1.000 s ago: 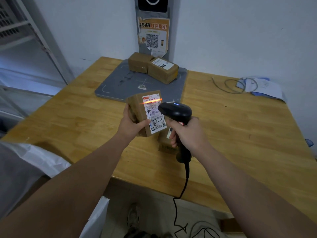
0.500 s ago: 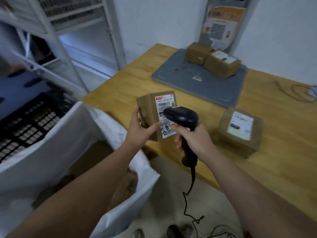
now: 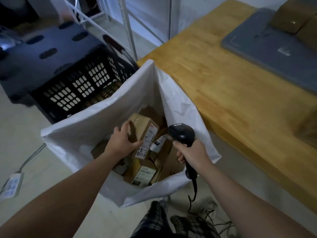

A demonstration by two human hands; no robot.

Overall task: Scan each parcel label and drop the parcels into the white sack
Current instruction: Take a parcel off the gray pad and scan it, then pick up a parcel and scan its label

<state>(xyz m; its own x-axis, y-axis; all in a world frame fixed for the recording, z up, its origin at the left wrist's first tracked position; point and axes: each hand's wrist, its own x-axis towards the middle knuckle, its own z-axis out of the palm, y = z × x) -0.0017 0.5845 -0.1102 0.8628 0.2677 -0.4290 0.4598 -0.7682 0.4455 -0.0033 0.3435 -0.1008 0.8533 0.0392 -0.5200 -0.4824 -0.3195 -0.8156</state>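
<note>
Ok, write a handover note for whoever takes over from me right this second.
Left hand: on a parcel in the mouth of the white sack; gripping or releasing, unclear.
Right hand: grips the scanner.
Done: other parcels lie in the sack.
Left: brown parcels on the grey mat and one blurred parcel at the table edge, to scan and drop.

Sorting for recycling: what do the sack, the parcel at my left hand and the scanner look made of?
Sack: probably thin white plastic film; glossy, creased, limp.
Parcel: brown cardboard by colour and straight edges, with a white paper label.
Scanner: likely hard black plastic; smooth moulded head, faint sheen.
</note>
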